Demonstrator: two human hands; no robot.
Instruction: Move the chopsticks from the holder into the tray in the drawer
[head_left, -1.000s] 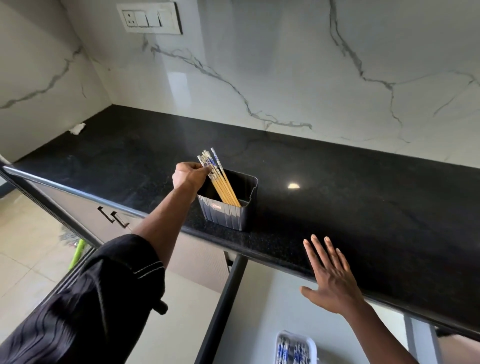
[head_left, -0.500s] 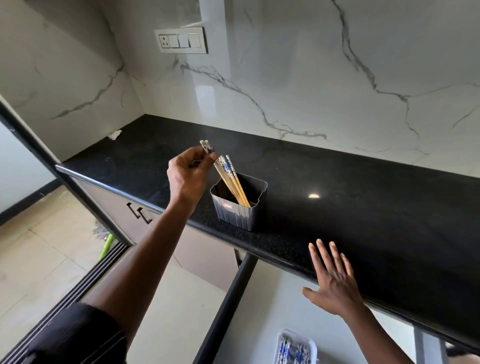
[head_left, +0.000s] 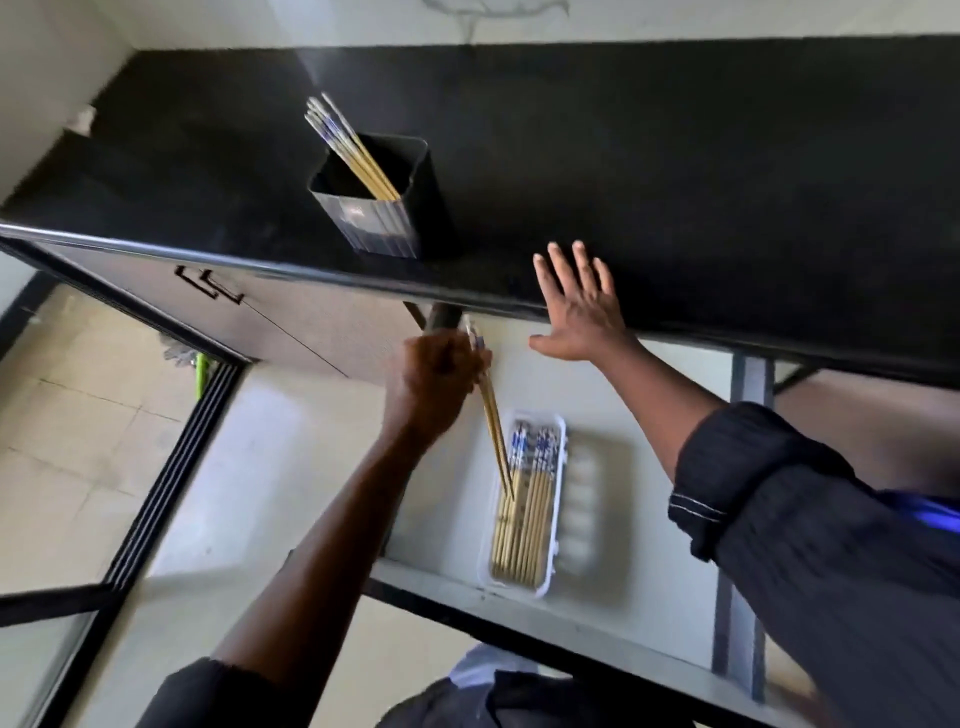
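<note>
A black countertop (head_left: 675, 156) is carrying a dark holder (head_left: 379, 208), sitting just beyond the right hand's fingertips (head_left: 571, 254). Below, an open drawer (head_left: 613, 629) is bearing a white tray (head_left: 527, 499), lying under the left hand's fingers (head_left: 467, 358).

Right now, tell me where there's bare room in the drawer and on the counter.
In the drawer, the floor left of the tray is bare, under the left hand. The tray itself is crowded with chopsticks. On the counter, everything right of the holder is bare, down to the right hand on its front edge.
</note>
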